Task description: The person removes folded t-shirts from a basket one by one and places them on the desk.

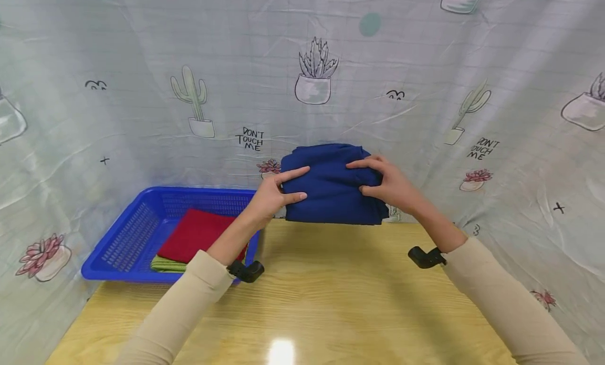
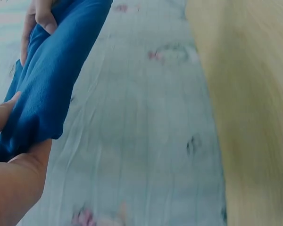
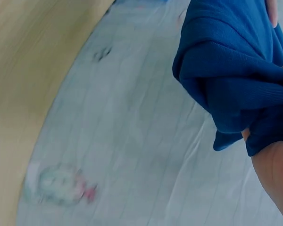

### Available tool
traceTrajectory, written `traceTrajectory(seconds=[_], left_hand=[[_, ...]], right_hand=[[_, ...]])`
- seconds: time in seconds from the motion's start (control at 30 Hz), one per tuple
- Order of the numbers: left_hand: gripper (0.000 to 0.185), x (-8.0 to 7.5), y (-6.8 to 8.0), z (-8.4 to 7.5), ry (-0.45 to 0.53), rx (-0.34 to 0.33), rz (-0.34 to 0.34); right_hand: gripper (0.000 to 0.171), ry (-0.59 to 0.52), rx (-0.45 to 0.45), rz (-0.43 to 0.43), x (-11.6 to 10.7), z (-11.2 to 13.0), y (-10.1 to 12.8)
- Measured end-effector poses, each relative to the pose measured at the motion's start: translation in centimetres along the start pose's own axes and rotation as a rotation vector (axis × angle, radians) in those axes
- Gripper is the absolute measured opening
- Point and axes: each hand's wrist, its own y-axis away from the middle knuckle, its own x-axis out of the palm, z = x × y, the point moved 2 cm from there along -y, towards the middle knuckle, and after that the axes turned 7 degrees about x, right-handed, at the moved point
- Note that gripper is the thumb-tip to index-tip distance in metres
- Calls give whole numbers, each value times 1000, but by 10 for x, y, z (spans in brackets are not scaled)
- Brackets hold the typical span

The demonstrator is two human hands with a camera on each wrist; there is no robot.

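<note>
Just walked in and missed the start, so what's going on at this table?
A person holds a folded dark blue cloth up above the wooden table, the left hand gripping its left edge and the right hand gripping its right edge. To the left sits a blue basket with a red cloth lying on top of a green cloth.

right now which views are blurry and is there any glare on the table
Head view: sharp, wide-angle bend in the curtain, and a bright glare patch on the wooden table near the bottom edge. Left wrist view: soft and smeared, the table grain streaked, the blue cloth clearer. Right wrist view: curtain print blurred, the cloth's ribbed weave in focus.
</note>
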Motion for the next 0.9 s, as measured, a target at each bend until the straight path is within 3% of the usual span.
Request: traceTrajectory(seconds=[0.3, 0.5, 0.9], left_hand=[[60, 58, -19, 19, 99, 30, 32], [61, 94, -30, 39, 120, -8, 14], [61, 161, -50, 77, 82, 48, -21]], right_hand=[[48, 95, 79, -40, -35, -35, 28], [48, 185, 94, -60, -50, -57, 47], [48, 291, 161, -100, -74, -110, 70]])
